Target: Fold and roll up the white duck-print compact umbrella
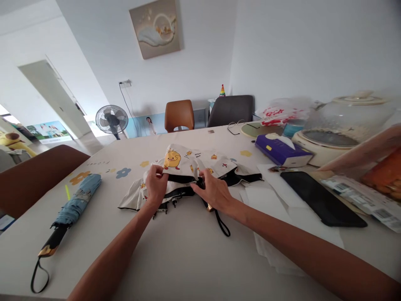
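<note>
L hand (156, 184) pinches umbrella (188, 161) edge; R hand (216, 190) partly hides hndl (209, 207).

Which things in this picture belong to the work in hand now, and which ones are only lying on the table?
In the work:
- duck-print umbrella, partly bunched up
- its black strap

Only lying about:
- blue umbrella, folded, off to the left
- purple tissue box
- black flat object

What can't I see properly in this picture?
In the head view:
- Handle of the duck-print umbrella: partly hidden behind the right grip.
- Nearest brown chair: cut off by the left edge.
- Barcoded packaging: cut off by the right edge.
- Purple tissue box: its writing is too blurred to read.
</note>
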The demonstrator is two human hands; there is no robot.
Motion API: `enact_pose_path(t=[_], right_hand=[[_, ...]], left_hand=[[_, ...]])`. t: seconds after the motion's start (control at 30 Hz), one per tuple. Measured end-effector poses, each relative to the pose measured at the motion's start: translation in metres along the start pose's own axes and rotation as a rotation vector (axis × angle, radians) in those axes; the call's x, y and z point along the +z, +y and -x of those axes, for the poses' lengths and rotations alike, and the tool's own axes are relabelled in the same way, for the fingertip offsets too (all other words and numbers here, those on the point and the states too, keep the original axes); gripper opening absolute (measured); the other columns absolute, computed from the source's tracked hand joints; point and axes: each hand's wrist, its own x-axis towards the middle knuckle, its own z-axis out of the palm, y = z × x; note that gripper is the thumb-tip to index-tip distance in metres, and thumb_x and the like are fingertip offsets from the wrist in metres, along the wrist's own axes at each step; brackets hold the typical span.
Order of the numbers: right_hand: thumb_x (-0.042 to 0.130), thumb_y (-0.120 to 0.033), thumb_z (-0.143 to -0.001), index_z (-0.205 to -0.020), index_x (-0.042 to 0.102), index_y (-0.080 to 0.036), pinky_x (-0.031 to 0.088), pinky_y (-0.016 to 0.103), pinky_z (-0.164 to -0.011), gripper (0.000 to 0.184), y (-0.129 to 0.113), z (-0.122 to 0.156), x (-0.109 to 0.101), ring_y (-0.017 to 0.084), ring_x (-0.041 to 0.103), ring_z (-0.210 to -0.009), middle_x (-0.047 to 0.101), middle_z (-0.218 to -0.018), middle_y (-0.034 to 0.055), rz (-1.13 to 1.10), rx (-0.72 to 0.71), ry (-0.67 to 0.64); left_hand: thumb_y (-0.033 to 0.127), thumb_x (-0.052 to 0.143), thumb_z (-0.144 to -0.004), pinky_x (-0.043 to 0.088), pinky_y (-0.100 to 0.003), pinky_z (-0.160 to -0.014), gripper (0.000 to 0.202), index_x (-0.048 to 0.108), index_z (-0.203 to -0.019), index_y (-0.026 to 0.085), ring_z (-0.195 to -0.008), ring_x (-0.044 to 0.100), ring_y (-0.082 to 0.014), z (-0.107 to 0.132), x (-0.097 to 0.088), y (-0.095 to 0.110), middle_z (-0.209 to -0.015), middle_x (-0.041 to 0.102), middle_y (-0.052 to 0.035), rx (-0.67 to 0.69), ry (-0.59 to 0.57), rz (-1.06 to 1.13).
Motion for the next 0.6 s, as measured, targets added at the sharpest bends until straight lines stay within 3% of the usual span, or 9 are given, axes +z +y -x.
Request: enact_pose_path(t=[0.1,0.17,0.23,0.33,0.4,0.47,0.6], right_hand=[[0.041,-0.045,-0.084,-0.101,0.041,-0.02,0.037,0.028,-0.059,0.03,-0.001,-0.001,0.0,0.019,0.061,-0.068,0.063,-0.079,0.0023,0.023,0.01,0.003],[0.043,-0.038,-0.084,-0.1,0.041,-0.02,0.036,0.028,-0.058,0.024,-0.002,-0.003,0.003,0.02,0.061,-0.068,0.063,-0.077,0.0021,0.041,0.045,-0.002],[0.045,-0.034,-0.081,-0.101,0.041,-0.02,0.036,0.028,-0.058,0.024,-0.002,-0.005,0.005,0.02,0.061,-0.067,0.063,-0.074,0.0014,0.035,0.091,-0.007],[0.046,-0.03,-0.079,-0.1,0.041,-0.021,0.037,0.028,-0.06,0.024,-0.001,-0.007,0.006,0.019,0.059,-0.065,0.063,-0.076,0.001,-0.017,0.16,0.001],[0.045,-0.027,-0.077,-0.099,0.042,-0.021,0.037,0.029,-0.061,0.023,-0.001,-0.009,0.005,0.019,0.059,-0.067,0.062,-0.079,0.0011,-0.054,0.198,0.012],[0.045,-0.024,-0.075,-0.097,0.042,-0.021,0.038,0.029,-0.061,0.022,-0.001,-0.009,0.004,0.019,0.058,-0.069,0.062,-0.081,0.0013,-0.083,0.22,0.013],[0.046,-0.021,-0.073,-0.094,0.045,-0.021,0.039,0.029,-0.06,0.021,0.002,-0.006,0.005,0.019,0.058,-0.071,0.061,-0.083,0.0009,-0.109,0.251,0.002]], left_hand=[[0.012,0.051,-0.065,0.045,-0.023,-0.064,0.028,0.052,-0.092,0.022,-0.076,0.053,-0.0132,0.0,-0.003,0.002,-0.082,0.054,0.0009,0.016,-0.092,-0.029],[0.005,0.047,-0.065,0.045,-0.025,-0.07,0.047,0.053,-0.107,0.024,-0.088,0.052,-0.0155,-0.001,-0.006,0.002,-0.096,0.054,-0.0028,0.143,-0.108,-0.083],[0.001,0.041,-0.065,0.043,-0.028,-0.076,0.053,0.056,-0.109,0.026,-0.098,0.049,-0.0182,-0.002,-0.009,0.004,-0.105,0.053,-0.0052,0.292,-0.119,-0.16],[0.006,0.043,-0.072,0.04,-0.031,-0.08,0.039,0.063,-0.098,0.026,-0.095,0.049,-0.0205,-0.005,-0.01,0.01,-0.094,0.057,-0.0054,0.448,-0.24,-0.259],[0.017,0.049,-0.076,0.04,-0.03,-0.079,0.02,0.064,-0.087,0.024,-0.088,0.051,-0.0198,-0.006,-0.009,0.016,-0.082,0.058,-0.0045,0.474,-0.314,-0.268],[0.027,0.048,-0.079,0.04,-0.027,-0.075,0.014,0.06,-0.077,0.021,-0.079,0.052,-0.0167,-0.007,-0.009,0.022,-0.074,0.057,-0.0024,0.385,-0.28,-0.221],[0.031,0.041,-0.081,0.039,-0.022,-0.062,0.019,0.052,-0.069,0.02,-0.063,0.05,-0.0113,-0.001,-0.016,0.018,-0.063,0.054,0.0026,0.012,-0.1,-0.116]])
